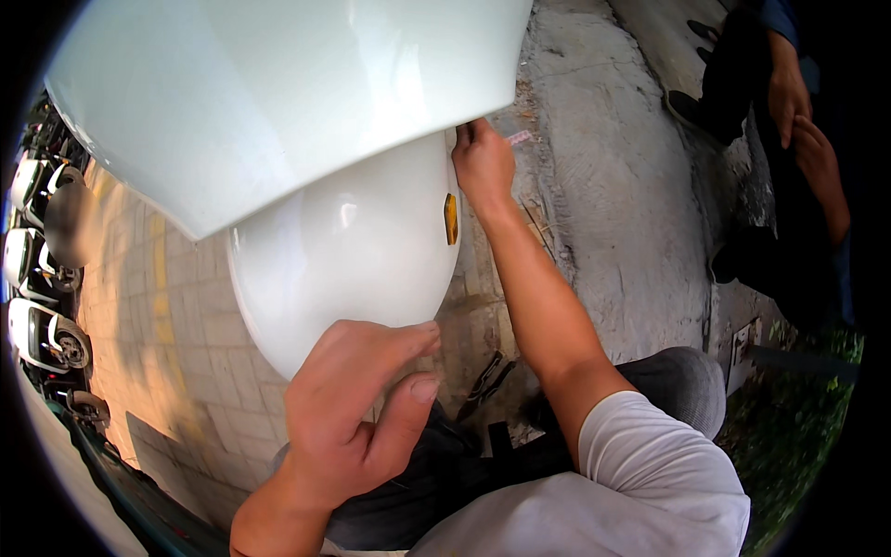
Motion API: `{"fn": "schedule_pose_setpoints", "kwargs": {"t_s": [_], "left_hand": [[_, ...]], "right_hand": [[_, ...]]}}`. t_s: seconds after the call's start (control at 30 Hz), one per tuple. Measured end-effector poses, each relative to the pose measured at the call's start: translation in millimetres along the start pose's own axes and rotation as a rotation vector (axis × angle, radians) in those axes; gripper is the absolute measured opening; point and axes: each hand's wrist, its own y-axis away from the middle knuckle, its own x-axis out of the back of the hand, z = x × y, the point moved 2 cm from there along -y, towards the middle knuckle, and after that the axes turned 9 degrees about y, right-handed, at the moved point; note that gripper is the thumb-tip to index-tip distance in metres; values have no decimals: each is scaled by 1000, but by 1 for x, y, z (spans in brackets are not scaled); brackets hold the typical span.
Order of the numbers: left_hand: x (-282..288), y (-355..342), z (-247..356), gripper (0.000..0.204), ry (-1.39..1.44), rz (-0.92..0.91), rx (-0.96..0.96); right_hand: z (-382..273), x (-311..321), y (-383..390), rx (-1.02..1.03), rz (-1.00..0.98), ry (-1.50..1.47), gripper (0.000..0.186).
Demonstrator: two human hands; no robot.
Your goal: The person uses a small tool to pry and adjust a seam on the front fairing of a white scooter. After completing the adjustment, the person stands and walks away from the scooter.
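A large white glossy panel (306,93), like a vehicle's body panel, overhangs a rounded white panel (334,251) with a small amber side lamp (452,219). My right hand (484,167) is at the right rim where the two panels meet. Its fingers are curled in at the gap, and whatever they grip is hidden there. Closer to me, my left hand (362,399) hovers before the lower end of the rounded panel. Its thumb and forefinger are apart, with nothing seen between them.
A dark tool (483,382) with two arms lies on the ground by my legs. To the right, a person (789,111) in dark clothes sits with hands together. Parked white motorbikes (42,339) line the far left. A raised concrete strip (622,204) runs beside the paving.
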Motion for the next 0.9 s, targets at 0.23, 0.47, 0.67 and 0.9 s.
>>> {"fn": "schedule_pose_setpoints", "kwargs": {"t_s": [0.23,0.47,0.67,0.9], "left_hand": [[0,-1,-3,22,2,-2,5],[-3,-5,-2,22,18,11,-11],[0,-1,-1,22,1,-3,-15],[0,-3,-5,20,-1,56,6]], "right_hand": [[35,-8,-22,-856,-1059,-1573,15],[23,-16,-19,-397,-497,-703,22],[-1,-4,-10,-243,-305,-383,22],[36,-8,-28,-803,-1107,-1544,16]]}}
